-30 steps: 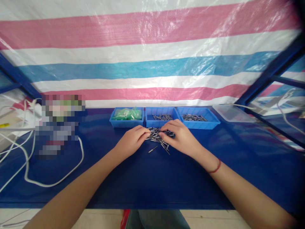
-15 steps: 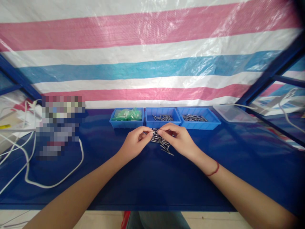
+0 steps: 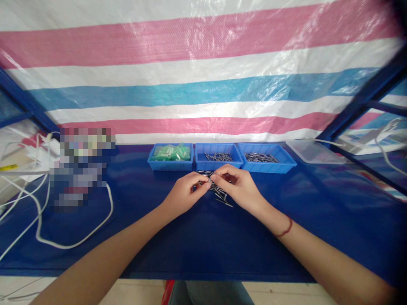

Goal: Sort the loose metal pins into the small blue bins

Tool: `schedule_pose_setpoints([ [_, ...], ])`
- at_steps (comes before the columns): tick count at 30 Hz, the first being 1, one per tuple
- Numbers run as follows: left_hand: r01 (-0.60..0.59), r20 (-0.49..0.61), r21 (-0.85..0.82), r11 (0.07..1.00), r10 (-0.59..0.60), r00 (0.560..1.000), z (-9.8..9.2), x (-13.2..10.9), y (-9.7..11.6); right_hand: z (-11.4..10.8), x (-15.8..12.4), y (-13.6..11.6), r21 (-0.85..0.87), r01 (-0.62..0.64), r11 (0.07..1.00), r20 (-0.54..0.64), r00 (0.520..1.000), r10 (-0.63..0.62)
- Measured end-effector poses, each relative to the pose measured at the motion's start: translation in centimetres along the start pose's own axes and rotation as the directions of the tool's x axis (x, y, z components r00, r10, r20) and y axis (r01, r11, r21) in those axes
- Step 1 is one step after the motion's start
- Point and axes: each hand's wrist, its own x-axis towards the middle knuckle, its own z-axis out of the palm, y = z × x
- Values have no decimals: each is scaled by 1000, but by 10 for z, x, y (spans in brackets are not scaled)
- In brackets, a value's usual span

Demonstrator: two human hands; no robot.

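Observation:
Both hands meet over a loose pile of thin, nail-like metal pins (image 3: pixel 222 195) on the blue table. My left hand (image 3: pixel 186 190) is closed, its thumb and forefinger pinched together above the pile. Fingertips almost touching it, my right hand (image 3: pixel 240 184) pinches too, thumb against forefinger. Something small and shiny shows between the fingertips, but its kind is too small to make out. Part of the pile is hidden under the fingers.
Behind the hands stand a blue bin (image 3: pixel 171 166) with green plastic bags and two blue bins, a middle one (image 3: pixel 219 164) and a right one (image 3: pixel 270 166), holding metal pins. A clear plastic lid (image 3: pixel 314 151) lies right. White cables (image 3: pixel 73 245) and blurred-out items occupy the left.
My left hand has shifted slightly right and down, bringing its fingertips closer to my right hand's. My right hand has hardly moved. The view has shifted a little.

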Motion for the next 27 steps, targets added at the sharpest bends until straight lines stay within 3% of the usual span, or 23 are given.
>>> schedule_pose_setpoints([
  [4, -3, 12, 12, 1000, 3, 1000, 0, 0, 0, 0, -1, -1, -11, 25, 1000, 22, 999, -25],
  [9, 5, -61, 9, 1000, -4, 998, -2, -1, 0, -2, 0, 0, -69, 76, 995, 33, 997, -74],
  [15, -11, -113, 23, 1000, 13, 994, -4, -1, -4, -8, 2, -6, -273, 349, 897, 140, 937, -321],
  [18, -10, -100, 36, 999, 13, 995, -4, -1, -4, -11, 3, -9, -335, 410, 848, 166, 912, -375],
  [23, -27, -13, 63, 998, 28, 1000, -3, -1, -4, -34, 13, -6, -508, 361, 782, 55, 920, -389],
  [25, -80, 40, 128, 989, 76, 996, -3, -2, -3, -53, 20, 2, -639, 276, 718, -45, 919, -392],
  [27, -154, 89, 223, 963, 137, 987, -3, -3, -2, -73, 26, 13, -762, 113, 638, -181, 908, -378],
])
